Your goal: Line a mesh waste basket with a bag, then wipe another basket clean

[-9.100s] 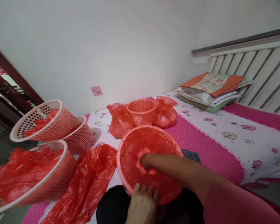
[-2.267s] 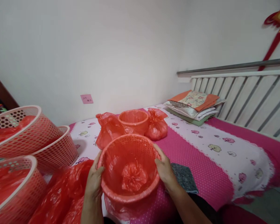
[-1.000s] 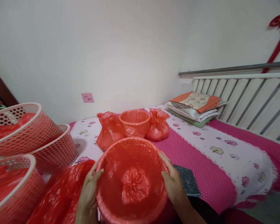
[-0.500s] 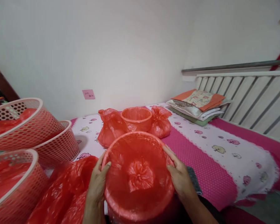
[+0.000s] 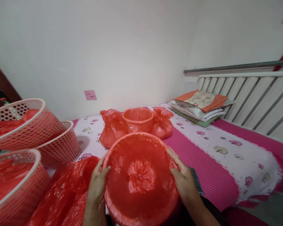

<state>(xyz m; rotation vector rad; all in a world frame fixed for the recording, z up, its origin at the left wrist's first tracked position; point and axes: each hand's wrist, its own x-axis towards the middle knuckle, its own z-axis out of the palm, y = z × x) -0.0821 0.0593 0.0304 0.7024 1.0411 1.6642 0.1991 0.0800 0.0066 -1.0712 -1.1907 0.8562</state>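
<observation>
A round basket (image 5: 141, 216) lined with a red plastic bag (image 5: 124, 188) is held in front of me, its mouth tipped toward my view. The bag covers the rim and bunches into a gathered knot at the bottom. My left hand (image 5: 99, 179) grips the left rim, thumb on the inner edge. On the opposite side my right hand (image 5: 182, 175) clasps the rim in the same way. Just beyond stands another basket wrapped in red plastic (image 5: 138, 117), with a red bundle (image 5: 113, 127) on its left and a second red bundle (image 5: 163, 124) on its right.
Several pink perforated baskets (image 5: 19, 182) with red plastic inside stand at left. Loose red plastic bags (image 5: 68, 191) lie beside my left hand. Folded bedding (image 5: 202, 106) is stacked at the back right of the patterned bedsheet (image 5: 226, 150), near white rails (image 5: 254, 103).
Almost nothing differs. The held basket has shifted very slightly and my right hand sits a touch farther right, both hands still on the rim.
</observation>
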